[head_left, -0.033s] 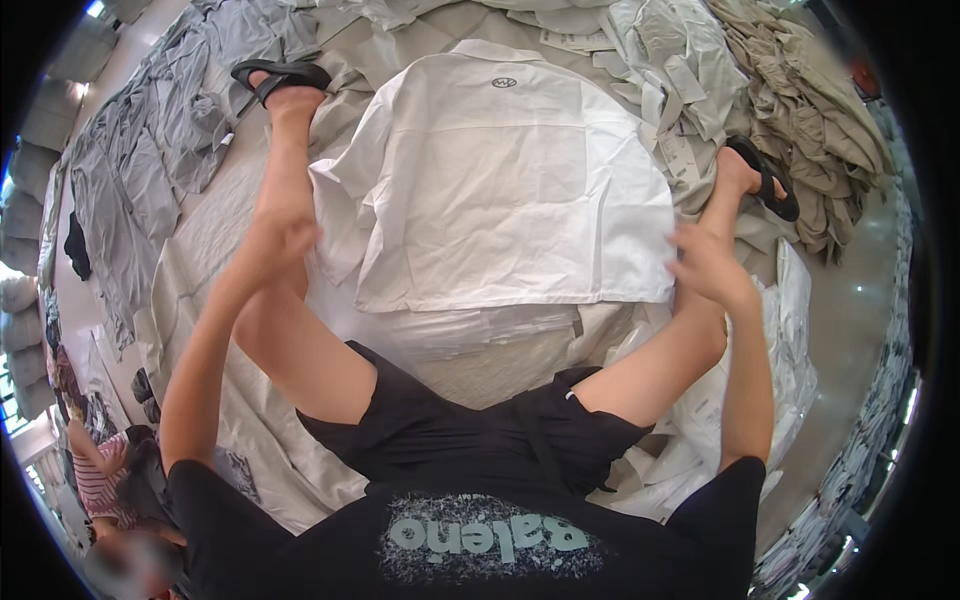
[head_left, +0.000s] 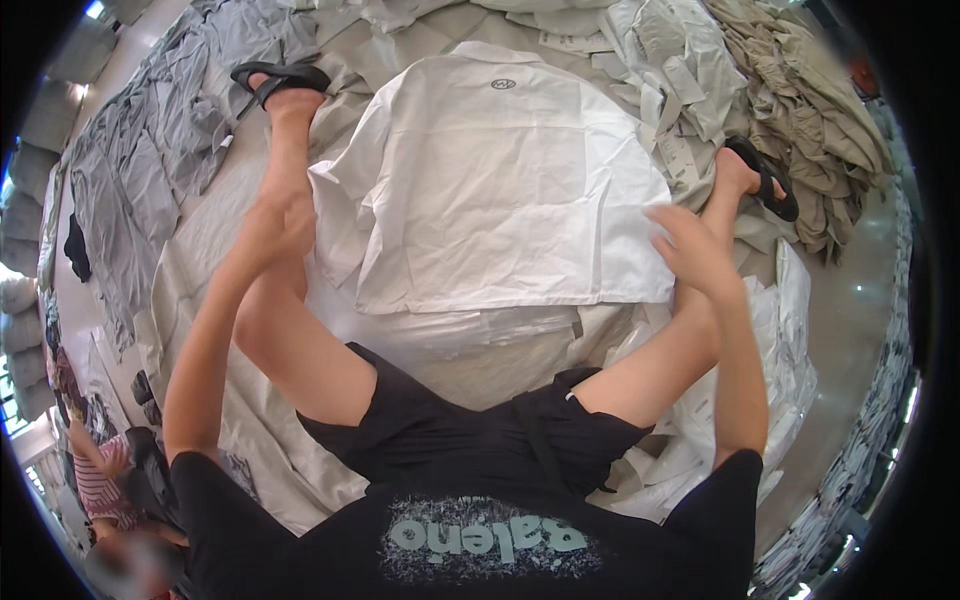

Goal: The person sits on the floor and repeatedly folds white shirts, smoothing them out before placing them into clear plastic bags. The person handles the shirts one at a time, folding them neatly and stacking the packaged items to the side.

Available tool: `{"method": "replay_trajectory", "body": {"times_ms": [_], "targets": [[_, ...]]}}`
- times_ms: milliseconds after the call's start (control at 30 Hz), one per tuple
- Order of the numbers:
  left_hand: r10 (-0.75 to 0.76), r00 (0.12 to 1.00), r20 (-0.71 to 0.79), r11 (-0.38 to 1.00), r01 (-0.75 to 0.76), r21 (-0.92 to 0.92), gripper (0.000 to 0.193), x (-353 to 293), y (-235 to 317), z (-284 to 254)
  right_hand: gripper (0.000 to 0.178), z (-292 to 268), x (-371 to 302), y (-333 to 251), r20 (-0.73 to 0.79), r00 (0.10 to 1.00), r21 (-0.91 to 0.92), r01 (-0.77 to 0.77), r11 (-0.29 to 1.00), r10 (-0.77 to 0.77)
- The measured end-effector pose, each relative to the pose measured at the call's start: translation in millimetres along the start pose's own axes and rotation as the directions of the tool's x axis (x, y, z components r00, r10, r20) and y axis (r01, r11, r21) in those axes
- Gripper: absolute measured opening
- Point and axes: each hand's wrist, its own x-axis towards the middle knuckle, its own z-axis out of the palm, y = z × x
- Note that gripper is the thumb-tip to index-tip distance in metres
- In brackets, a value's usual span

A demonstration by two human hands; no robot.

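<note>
A white long-sleeved shirt (head_left: 490,190) lies spread flat between my legs, back side up, its collar at the far end and a small dark round emblem below it. My left hand (head_left: 283,225) is over my left shin, just left of the shirt's sleeve; its fingers blend into the leg, so their pose is unclear. On the other side, my right hand (head_left: 693,250) reaches over the shirt's right edge. Its fingers are apart, slightly blurred, with nothing between them.
Clear plastic-wrapped packs (head_left: 500,330) lie under the shirt's near hem. Grey garments (head_left: 150,140) are heaped at left, khaki ones (head_left: 790,110) at far right. More plastic bags (head_left: 780,340) lie beside my right leg. A person in a striped top (head_left: 100,485) is at lower left.
My right hand has moved inward and slightly away from me, over the shirt's right edge. My left hand has shifted a little outward from the shirt. The shirt looks unmoved.
</note>
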Motion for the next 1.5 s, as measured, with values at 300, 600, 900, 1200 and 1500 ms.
{"method": "replay_trajectory", "body": {"times_ms": [300, 600, 900, 1200, 1500], "targets": [[0.248, 0.969, 0.01, 0.96, -0.247, 0.131, 0.03, 108.2, -47.2, 29.8, 0.063, 164.1, 295.2, -168.4, -0.483, 0.86, 0.174, 0.277, 0.945, -0.164], [-0.026, 0.972, 0.234, 0.401, 0.225, -0.888, 0.04, 90.3, 91.9, -87.1, 0.079, 216.3, 352.0, -181.4, -0.453, 0.889, 0.045, 0.095, 0.994, -0.064], [0.446, 0.887, -0.114, 0.276, -0.258, -0.926, 0.068, 133.9, 276.7, 20.6, 0.079, 144.3, 167.3, -75.7, -0.041, 0.966, 0.792, 0.187, -0.582, 0.255], [0.522, 0.851, 0.062, 0.844, -0.526, 0.109, 0.081, -26.9, 179.5, 143.0, 0.101, 157.3, 41.3, -70.1, -0.087, 0.743, 0.664, 0.54, -0.517, 0.664], [0.594, 0.768, -0.239, 0.795, -0.606, 0.031, 0.07, -21.2, 195.5, 162.6, 0.049, 125.5, 54.9, -14.9, -0.551, 0.573, 0.809, 0.187, 0.558, 0.607]]}}
